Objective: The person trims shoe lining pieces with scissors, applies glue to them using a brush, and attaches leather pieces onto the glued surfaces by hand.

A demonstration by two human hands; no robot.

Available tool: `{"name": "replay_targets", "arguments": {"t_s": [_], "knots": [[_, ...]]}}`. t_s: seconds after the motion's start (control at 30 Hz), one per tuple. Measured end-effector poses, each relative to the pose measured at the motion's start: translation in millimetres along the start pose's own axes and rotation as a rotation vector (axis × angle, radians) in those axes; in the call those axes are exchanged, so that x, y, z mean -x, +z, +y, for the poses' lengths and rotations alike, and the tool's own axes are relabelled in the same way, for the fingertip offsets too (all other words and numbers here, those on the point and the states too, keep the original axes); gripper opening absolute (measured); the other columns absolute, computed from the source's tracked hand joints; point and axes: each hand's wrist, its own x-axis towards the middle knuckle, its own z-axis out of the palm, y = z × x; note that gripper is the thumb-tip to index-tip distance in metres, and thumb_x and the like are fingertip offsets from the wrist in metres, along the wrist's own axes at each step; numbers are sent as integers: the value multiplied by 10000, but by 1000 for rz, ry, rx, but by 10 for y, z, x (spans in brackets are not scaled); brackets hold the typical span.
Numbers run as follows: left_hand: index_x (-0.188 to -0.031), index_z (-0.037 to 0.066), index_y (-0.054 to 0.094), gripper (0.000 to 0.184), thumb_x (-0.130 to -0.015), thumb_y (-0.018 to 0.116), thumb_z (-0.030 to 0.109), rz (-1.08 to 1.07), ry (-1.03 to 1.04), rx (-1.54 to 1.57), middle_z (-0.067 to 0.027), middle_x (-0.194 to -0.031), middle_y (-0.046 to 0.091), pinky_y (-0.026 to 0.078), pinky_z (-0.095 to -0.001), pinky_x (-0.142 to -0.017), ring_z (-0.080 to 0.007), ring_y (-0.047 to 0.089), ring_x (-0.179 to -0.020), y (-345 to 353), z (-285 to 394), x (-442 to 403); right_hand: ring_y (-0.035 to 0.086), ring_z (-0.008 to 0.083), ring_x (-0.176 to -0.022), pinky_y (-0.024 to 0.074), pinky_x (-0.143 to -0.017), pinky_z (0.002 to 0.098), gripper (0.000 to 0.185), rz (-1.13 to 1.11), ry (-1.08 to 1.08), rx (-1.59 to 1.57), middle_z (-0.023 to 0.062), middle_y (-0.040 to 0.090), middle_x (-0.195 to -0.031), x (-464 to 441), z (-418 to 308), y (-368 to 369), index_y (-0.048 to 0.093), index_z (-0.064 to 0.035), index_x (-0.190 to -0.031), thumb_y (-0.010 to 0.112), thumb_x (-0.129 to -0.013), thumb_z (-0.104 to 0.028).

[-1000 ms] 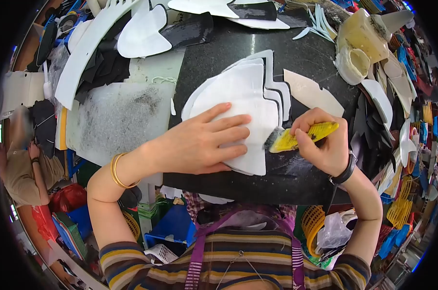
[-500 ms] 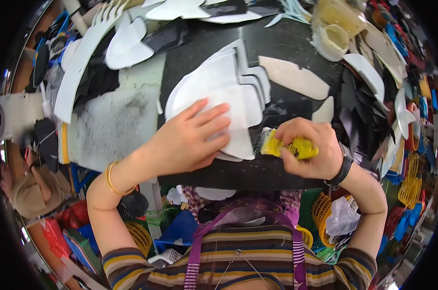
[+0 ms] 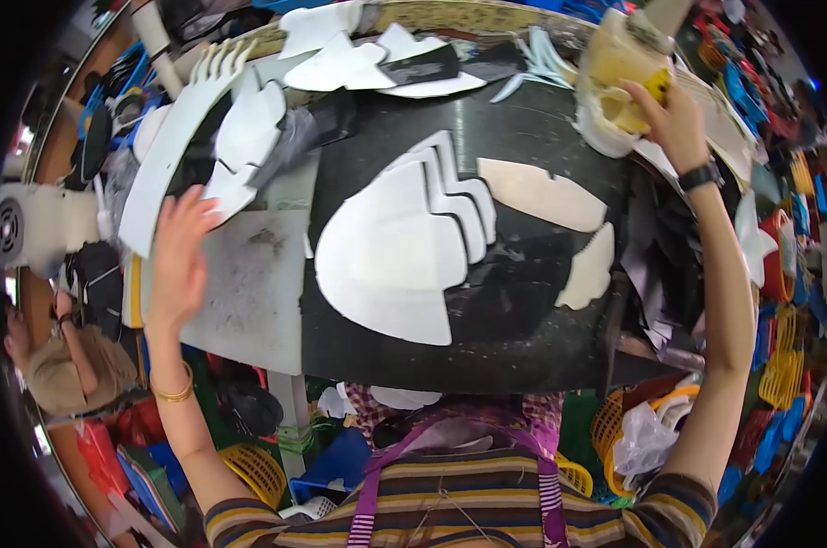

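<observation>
Left hand (image 3: 181, 260) off white stack (image 3: 386, 242) — fingers released; right hand (image 3: 676, 130) now at far-right pot (image 3: 598, 128) — grasping yellow brush (image 3: 658, 84).

One head cam on my feed, wide and round-edged, forward-and-down over the black board (image 3: 523, 347).
I'm looking from the wearer's head, on the near side of the board, steeply down; striped shirt (image 3: 486, 475) fills the bottom of frame, just below the board's near edge. Close range: board mid-frame, white pieces (image 3: 386, 251) on it easy to read, both arms in view either side. Lens bends the outer parts, reaching a seated person (image 3: 80, 365) well left of the board and yellow baskets (image 3: 781, 365) well right.
</observation>
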Motion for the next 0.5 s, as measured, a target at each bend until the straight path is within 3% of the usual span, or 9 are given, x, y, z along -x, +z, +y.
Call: {"name": "replay_targets", "arguments": {"t_s": [0.03,0.1,0.17,0.23,0.3,0.4,0.5], "knots": [[-1111,55,568,478,-666,451,-74,-43,23,21,-132,-1241,552,252,-522,-1088,-342,418,-1278,84,94,-20,613,167,-521,458,-491,309,420,93,35,59,96,604,-590,5,-81,6,639,52,-877,661,-835,-366],[-1136,76,558,420,-717,564,38,-179,178,191,-126,-1245,545,267,-516,-1082,-335,427,-1270,250,413,-160,601,142,-519,476,-504,296,385,199,50,-160,59,609,-609,92,-287,15,634,47,-883,651,-845,-336],[-1135,91,563,437,-729,680,201,-289,349,355,-102,-1257,525,286,-506,-1075,-317,412,-1279,400,828,-456,613,131,-623,501,-591,275,293,-175,185,-546,49,632,-704,343,-797,59,617,41,-925,628,-858,-244],[-1125,100,568,528,-678,743,322,-331,496,411,-84,-1276,499,302,-495,-1068,-301,385,-1290,580,1026,-608,624,144,-745,508,-695,284,180,-321,-297,-910,60,640,-797,474,-1050,440,595,32,-943,558,-859,-123],[-1119,104,572,521,-678,745,323,-353,547,401,-81,-1292,481,302,-489,-1070,-295,374,-1292,695,1004,-633,629,158,-821,498,-757,287,158,-490,-376,-992,89,645,-860,493,-1228,670,580,17,-953,510,-825,-43],[-1113,108,575,509,-679,740,318,-380,571,395,-78,-1292,475,306,-482,-1067,-288,372,-1286,728,989,-634,644,188,-780,502,-736,282,159,-412,-487,-752,109,650,-841,306,-1329,952,581,5,-937,515,-798,-36],[-1090,105,578,477,-683,729,302,-361,572,363,-79,-1261,483,313,-482,-1060,-286,377,-1278,723,979,-616,635,187,-615,505,-599,279,106,-305,-453,-635,85,639,-717,344,-1426,930,573,-21,-841,618,-776,-92]]}}
